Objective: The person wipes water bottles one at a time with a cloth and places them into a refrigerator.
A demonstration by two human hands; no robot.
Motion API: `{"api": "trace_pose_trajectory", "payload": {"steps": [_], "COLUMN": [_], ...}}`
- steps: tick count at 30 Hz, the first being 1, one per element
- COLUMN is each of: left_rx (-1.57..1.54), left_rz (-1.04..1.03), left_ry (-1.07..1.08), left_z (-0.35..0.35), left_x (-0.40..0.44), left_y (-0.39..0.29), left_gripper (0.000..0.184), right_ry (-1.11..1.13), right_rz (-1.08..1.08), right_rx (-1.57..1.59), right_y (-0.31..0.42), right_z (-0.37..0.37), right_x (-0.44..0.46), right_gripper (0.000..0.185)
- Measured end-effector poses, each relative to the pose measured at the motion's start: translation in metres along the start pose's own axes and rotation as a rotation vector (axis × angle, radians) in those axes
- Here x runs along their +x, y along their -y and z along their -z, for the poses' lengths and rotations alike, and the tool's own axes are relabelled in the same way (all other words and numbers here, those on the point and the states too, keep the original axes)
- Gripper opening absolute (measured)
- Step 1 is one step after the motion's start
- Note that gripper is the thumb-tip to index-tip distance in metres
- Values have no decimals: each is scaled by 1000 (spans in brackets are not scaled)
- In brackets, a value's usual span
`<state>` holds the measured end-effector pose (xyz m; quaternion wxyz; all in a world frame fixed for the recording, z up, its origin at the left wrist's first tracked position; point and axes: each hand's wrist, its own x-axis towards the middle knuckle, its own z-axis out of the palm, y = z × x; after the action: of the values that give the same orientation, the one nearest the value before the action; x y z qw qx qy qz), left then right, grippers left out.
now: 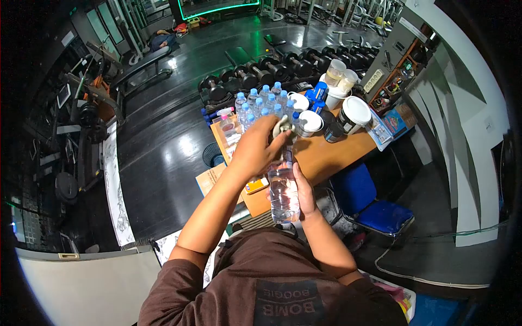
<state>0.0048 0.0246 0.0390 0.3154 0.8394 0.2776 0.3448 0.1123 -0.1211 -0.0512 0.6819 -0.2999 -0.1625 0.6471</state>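
Observation:
My right hand point(304, 191) is wrapped round a clear plastic water bottle point(284, 198), which I hold upright in front of my chest. At the bottle's upper end, my left hand point(258, 142) is closed on a crumpled pale cloth point(281, 126). Whether the cloth touches the bottle I cannot tell, as my fingers hide the neck and cap. Just beyond my hands, several water bottles with light-blue caps point(254, 102) stand grouped on the wooden table point(318, 157).
White tubs point(356, 111), blue cans point(318, 96) and a dark jar point(334, 132) stand on the table's right side. A yellow box point(256, 185) lies near its front edge. A blue chair point(356, 190) is at right. Dumbbells point(277, 70) line a rack behind.

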Motion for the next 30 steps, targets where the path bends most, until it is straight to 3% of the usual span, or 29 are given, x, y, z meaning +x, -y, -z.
{"api": "trace_pose_trajectory", "payload": {"steps": [3,5,8,10,13,15,17,19,22,23,25,29,30], "left_rx": [24,-44,-94,-148,-198,-253,-203,-150,-50,-6,-49,-118,-112], "left_rz": [-98,-85,-56,-64,-21,65,-14,-48,3,34,-89,35,-69], "left_ry": [7,55,112,147,218,35,-115,-141,-54,22,-35,110,75], "left_z": [-4,-4,-9,-6,3,6,8,10,10,10,2,1,-4], "left_x": [-15,-27,-46,-49,-43,-33,-14,5,12,11,-1,-23,-33], "left_y": [-4,-16,-17,-17,-20,-16,-4,12,11,9,8,-2,-3], "left_gripper": [33,32,31,31,31,32,32,32,30,29,28,31,29], "right_ry": [33,78,21,-131,-6,-8,25,-36,-46,-5,32,-55,-28], "right_rz": [-68,103,124,140,97,31,-31,4,21,-23,-64,62,134], "right_rx": [-97,47,111,84,36,-9,-30,-156,-220,-136,-47,-111,-34], "right_y": [5,-10,-8,1,10,6,7,4,3,2,0,0,-3], "right_z": [19,37,45,26,16,29,25,9,3,11,23,17,23], "right_x": [1,11,20,11,9,13,11,8,6,8,12,14,20], "right_gripper": [52,52,51,51,53,54,53,66,66,57,51,46,46]}}
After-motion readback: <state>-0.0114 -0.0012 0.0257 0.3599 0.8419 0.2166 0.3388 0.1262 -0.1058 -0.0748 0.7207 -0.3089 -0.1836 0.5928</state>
